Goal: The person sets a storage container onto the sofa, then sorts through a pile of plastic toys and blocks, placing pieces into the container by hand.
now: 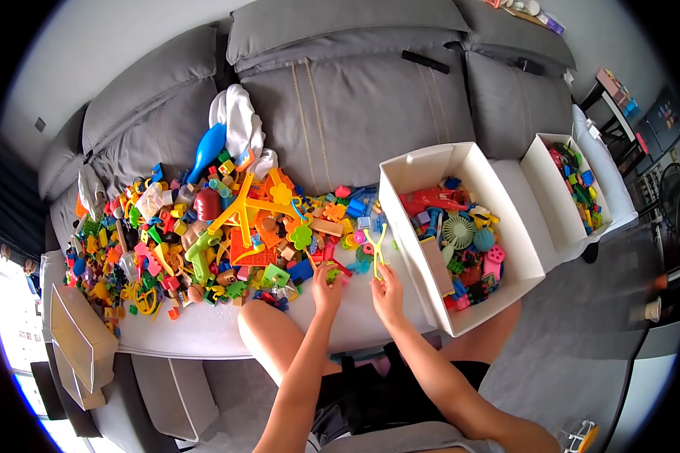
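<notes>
Between the pile and the large white box, my right hand (387, 293) is closed on the lower end of a thin yellow Y-shaped toy piece (375, 249), its two prongs pointing away from me. My left hand (327, 290) is at the pile's right edge, fingers drawn together. A thin orange-brown stick (312, 261) and small green bits show at its fingertips; what it grips is unclear. Near it lie a blue block (301, 271), a green block (276, 275) and a yellow branched toy (243, 214) on the toy pile (183, 260).
The large white box (506, 288) on the right holds mixed toys, among them a red toy (434, 200) and a pale green ribbed ball (459, 231). Beyond it stands a second toy-filled box (549, 204). A blue bowling pin (208, 151) leans near the grey backrest (363, 113).
</notes>
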Motion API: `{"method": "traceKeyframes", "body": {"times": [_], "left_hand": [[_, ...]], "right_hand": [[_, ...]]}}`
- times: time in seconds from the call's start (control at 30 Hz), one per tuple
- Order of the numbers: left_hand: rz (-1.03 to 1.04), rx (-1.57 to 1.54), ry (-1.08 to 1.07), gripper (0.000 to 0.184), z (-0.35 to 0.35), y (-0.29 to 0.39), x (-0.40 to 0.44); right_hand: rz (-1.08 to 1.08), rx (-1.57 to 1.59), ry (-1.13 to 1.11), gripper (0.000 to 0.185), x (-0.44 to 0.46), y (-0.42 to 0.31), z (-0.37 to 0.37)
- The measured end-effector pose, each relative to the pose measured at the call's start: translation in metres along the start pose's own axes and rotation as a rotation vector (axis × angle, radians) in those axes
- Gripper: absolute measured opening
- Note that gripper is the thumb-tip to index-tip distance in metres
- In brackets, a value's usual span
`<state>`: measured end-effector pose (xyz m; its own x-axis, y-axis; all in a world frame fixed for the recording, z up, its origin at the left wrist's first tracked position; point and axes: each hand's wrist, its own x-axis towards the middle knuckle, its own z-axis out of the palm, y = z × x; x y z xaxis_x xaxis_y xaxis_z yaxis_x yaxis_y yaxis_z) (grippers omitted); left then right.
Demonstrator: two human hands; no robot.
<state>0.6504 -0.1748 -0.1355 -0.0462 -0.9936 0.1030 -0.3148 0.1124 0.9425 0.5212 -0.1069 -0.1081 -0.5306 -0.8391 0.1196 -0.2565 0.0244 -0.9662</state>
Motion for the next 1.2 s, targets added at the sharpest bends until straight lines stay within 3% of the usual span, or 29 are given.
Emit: {"method": "traceKeyframes", "body": {"times": [0.07, 0.2, 0.3, 0.37, 0.47, 0.57, 0.63, 0.7, 0.8, 0.9, 0.97, 1.03, 1.1, 1.13, 1.2], "left_hand": [[-0.087, -0.259, 0.119, 0.02, 0.007, -0.018, -0.002], [-0.286, -0.729, 0.329, 0.018, 0.028, 0.014, 0.014], [-0.215, -0.744, 0.113, 0.03, 0.056, 0.081, 0.029], [-0.099, -0.827, -0.228, 0.042, 0.065, 0.141, 0.033], [0.076, -0.656, -0.418, 0.052, 0.087, 0.178, 0.025], [0.219, -0.194, -0.203, 0.05, 0.104, 0.144, 0.018], [-0.045, -0.264, -0.295, 0.053, 0.1, 0.129, 0.011], [-0.31, -0.611, -0.577, 0.057, 0.101, 0.122, 0.005], [-0.112, -0.466, -0.57, 0.054, 0.115, 0.121, 0.007], [-0.133, -0.558, -0.646, 0.053, 0.126, 0.124, 0.028], [-0.156, -0.54, -0.692, 0.051, 0.129, 0.127, 0.039], [-0.138, -0.682, -0.734, 0.048, 0.134, 0.099, 0.053], [0.095, -0.521, -0.634, 0.043, 0.13, 0.055, 0.067], [0.062, -0.245, -0.588, 0.038, 0.102, 0.074, 0.075], [0.242, 0.066, -0.316, 0.031, 0.083, 0.055, 0.102]], "right_hand": [[0.006, 0.062, -0.016, 0.036, -0.006, -0.01, -0.003], [-0.01, 0.37, 0.02, 0.04, -0.008, -0.038, -0.01], [-0.041, 0.429, 0.073, 0.042, 0.002, -0.076, -0.038], [-0.105, 0.488, 0.233, 0.049, 0.011, -0.089, -0.052], [-0.045, 0.505, 0.317, 0.06, 0.017, -0.089, -0.067], [-0.077, 0.441, 0.313, 0.057, 0.013, -0.083, -0.066], [-0.105, 0.33, 0.306, 0.045, 0.007, -0.092, -0.062], [-0.253, 0.026, 0.253, 0.035, 0.009, -0.084, -0.063], [-0.287, -0.015, 0.289, 0.026, 0.017, -0.079, -0.065], [-0.291, 0.032, 0.313, 0.024, 0.037, -0.082, -0.064], [-0.286, -0.099, 0.334, 0.028, 0.051, -0.077, -0.063], [-0.345, -0.114, 0.343, 0.029, 0.067, -0.064, -0.049], [-0.403, -0.144, 0.311, 0.029, 0.087, -0.051, -0.028], [-0.365, -0.16, 0.273, 0.029, 0.103, -0.045, -0.011], [-0.377, -0.312, 0.213, 0.032, 0.137, -0.025, 0.016]]}}
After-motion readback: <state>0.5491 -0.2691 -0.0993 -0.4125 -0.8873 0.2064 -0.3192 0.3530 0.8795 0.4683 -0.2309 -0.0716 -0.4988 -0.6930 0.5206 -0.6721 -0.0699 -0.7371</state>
